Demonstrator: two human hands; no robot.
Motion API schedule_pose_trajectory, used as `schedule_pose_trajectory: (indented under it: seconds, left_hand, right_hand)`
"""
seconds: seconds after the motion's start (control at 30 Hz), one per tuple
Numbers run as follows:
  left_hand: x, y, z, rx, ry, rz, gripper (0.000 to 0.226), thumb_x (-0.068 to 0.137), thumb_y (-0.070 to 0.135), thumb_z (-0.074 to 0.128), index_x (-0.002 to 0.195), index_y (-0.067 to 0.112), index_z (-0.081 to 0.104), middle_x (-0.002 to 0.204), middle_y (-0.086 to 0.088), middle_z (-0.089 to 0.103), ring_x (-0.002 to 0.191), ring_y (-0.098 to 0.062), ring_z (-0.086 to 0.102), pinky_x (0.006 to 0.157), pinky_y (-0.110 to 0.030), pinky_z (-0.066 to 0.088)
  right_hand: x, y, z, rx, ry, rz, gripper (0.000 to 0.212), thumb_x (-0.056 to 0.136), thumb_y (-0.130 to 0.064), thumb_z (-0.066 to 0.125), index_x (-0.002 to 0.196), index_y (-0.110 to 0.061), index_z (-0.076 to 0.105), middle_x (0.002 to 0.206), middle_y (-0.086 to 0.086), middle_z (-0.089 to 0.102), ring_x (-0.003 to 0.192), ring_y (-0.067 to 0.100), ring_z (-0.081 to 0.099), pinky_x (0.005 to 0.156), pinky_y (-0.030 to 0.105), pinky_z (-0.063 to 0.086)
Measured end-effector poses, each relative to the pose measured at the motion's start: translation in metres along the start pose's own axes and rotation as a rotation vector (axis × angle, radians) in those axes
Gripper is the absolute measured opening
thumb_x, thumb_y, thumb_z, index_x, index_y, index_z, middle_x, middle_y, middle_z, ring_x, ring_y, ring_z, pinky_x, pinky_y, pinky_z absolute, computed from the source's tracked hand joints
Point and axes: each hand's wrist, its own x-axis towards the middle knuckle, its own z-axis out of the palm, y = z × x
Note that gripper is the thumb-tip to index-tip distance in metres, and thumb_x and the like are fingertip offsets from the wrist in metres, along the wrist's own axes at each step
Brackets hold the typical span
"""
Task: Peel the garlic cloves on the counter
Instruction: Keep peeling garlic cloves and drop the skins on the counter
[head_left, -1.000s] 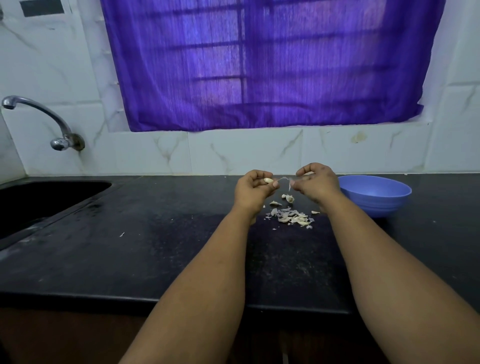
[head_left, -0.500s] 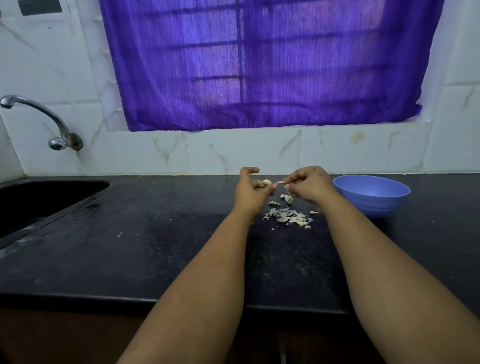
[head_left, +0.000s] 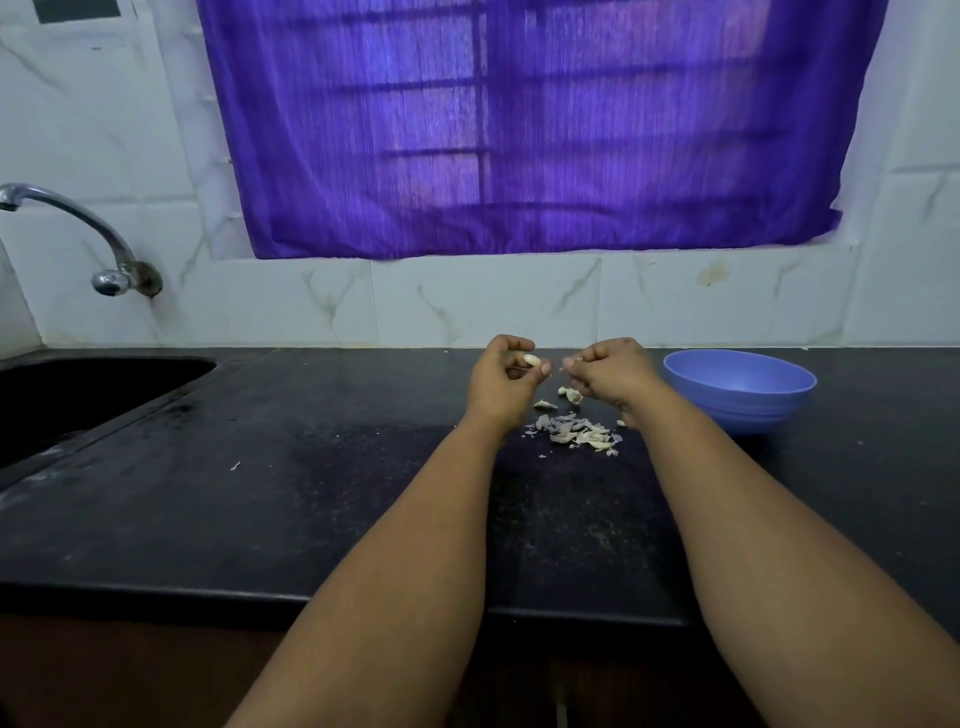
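Above peel pile (head_left: 576, 435), left hand (head_left: 501, 382) pinches garlic clove (head_left: 531, 359), right hand (head_left: 613, 371) just beside.

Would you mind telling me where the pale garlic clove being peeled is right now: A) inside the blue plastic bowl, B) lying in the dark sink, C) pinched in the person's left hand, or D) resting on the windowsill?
C: the pale garlic clove sits pinched in the fingertips of the left hand, held above the black stone counter.
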Motion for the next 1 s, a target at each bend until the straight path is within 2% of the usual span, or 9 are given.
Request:
schedule_pose_trajectory:
  seconds: [0.1, 0.27, 0.37, 0.47, 0.57, 0.63, 0.73, 0.83, 1.0]
  left_hand:
    - [0.002, -0.001, -0.003, 0.005, 0.032, -0.002, 0.025, 0.085, 0.010, 0.072, 0.104, 0.011, 0.054, 0.077, 0.000, 0.060, 0.076, -0.011, 0.056, 0.073, -0.024, 0.049]
    - [0.002, -0.002, -0.003, 0.105, 0.024, -0.006, 0.031, 0.078, 0.018, 0.080, 0.094, 0.015, 0.055, 0.075, 0.000, 0.063, 0.072, -0.009, 0.059, 0.074, -0.028, 0.051]
    - [0.003, -0.003, -0.004, 0.126, 0.041, -0.001, 0.026, 0.077, 0.019, 0.081, 0.086, 0.015, 0.056, 0.076, -0.007, 0.066, 0.070, -0.011, 0.058, 0.071, -0.030, 0.050]
    - [0.003, -0.003, -0.005, 0.139, 0.036, 0.015, 0.021, 0.078, 0.018, 0.080, 0.084, 0.012, 0.060, 0.075, -0.005, 0.067, 0.067, -0.009, 0.058, 0.064, -0.022, 0.048]
    - [0.004, -0.004, -0.003, 0.179, 0.001, 0.017, 0.014, 0.081, 0.017, 0.077, 0.088, 0.013, 0.066, 0.072, 0.004, 0.064, 0.067, -0.007, 0.057, 0.065, -0.021, 0.046]
    - [0.004, -0.005, -0.003, 0.210, -0.013, 0.027, 0.012, 0.082, 0.017, 0.076, 0.091, 0.014, 0.069, 0.072, 0.006, 0.064, 0.067, -0.006, 0.057, 0.065, -0.021, 0.045]
    - [0.005, -0.006, -0.003, 0.218, -0.006, 0.041, 0.010, 0.082, 0.019, 0.076, 0.089, 0.017, 0.070, 0.069, 0.007, 0.064, 0.065, -0.005, 0.058, 0.066, -0.022, 0.046]
    - [0.005, -0.006, -0.004, 0.228, -0.008, 0.042, 0.007, 0.083, 0.019, 0.075, 0.085, 0.020, 0.069, 0.070, 0.007, 0.067, 0.065, -0.004, 0.061, 0.067, -0.024, 0.050]
    - [0.006, -0.008, -0.004, 0.269, -0.018, 0.051, 0.009, 0.080, 0.015, 0.077, 0.088, 0.014, 0.073, 0.080, -0.003, 0.074, 0.075, -0.012, 0.068, 0.074, -0.029, 0.055]
  right_hand:
    - [0.002, 0.001, -0.010, -0.272, 0.137, -0.047, 0.006, 0.082, -0.017, 0.075, 0.080, -0.013, 0.071, 0.085, 0.003, 0.071, 0.081, 0.018, 0.066, 0.082, 0.034, 0.056]
    - [-0.006, -0.005, -0.009, -0.535, -0.096, -0.122, 0.031, 0.076, -0.003, 0.077, 0.103, -0.019, 0.072, 0.099, 0.001, 0.071, 0.092, 0.015, 0.066, 0.081, 0.025, 0.051]
    - [-0.009, -0.008, -0.006, -0.496, -0.047, -0.164, 0.025, 0.077, -0.005, 0.078, 0.096, -0.019, 0.072, 0.091, 0.000, 0.070, 0.077, 0.011, 0.065, 0.060, 0.017, 0.047]
    - [-0.010, -0.010, -0.011, -0.401, 0.051, -0.209, 0.011, 0.075, -0.014, 0.081, 0.075, -0.014, 0.071, 0.071, 0.000, 0.070, 0.066, 0.011, 0.066, 0.062, 0.021, 0.052]
    - [-0.009, -0.011, -0.012, -0.424, 0.095, -0.219, 0.014, 0.080, -0.006, 0.070, 0.073, -0.018, 0.070, 0.073, -0.005, 0.065, 0.068, 0.008, 0.058, 0.055, 0.015, 0.040]
    - [-0.010, -0.013, -0.010, -0.354, 0.066, -0.214, 0.021, 0.086, -0.005, 0.060, 0.081, -0.020, 0.073, 0.080, -0.006, 0.065, 0.072, 0.006, 0.056, 0.059, 0.015, 0.040]
    - [-0.017, -0.017, -0.007, -0.164, -0.025, -0.283, 0.011, 0.086, -0.013, 0.069, 0.091, -0.022, 0.072, 0.084, -0.005, 0.069, 0.077, 0.007, 0.062, 0.059, 0.012, 0.045]
    - [-0.017, -0.014, -0.001, -0.132, -0.092, -0.360, 0.011, 0.077, -0.017, 0.080, 0.085, -0.017, 0.072, 0.083, -0.002, 0.072, 0.074, 0.009, 0.066, 0.067, 0.021, 0.053]
    - [-0.012, -0.008, 0.003, -0.176, -0.092, -0.369, 0.011, 0.077, -0.013, 0.080, 0.079, -0.014, 0.070, 0.075, -0.002, 0.068, 0.067, 0.007, 0.060, 0.067, 0.018, 0.050]
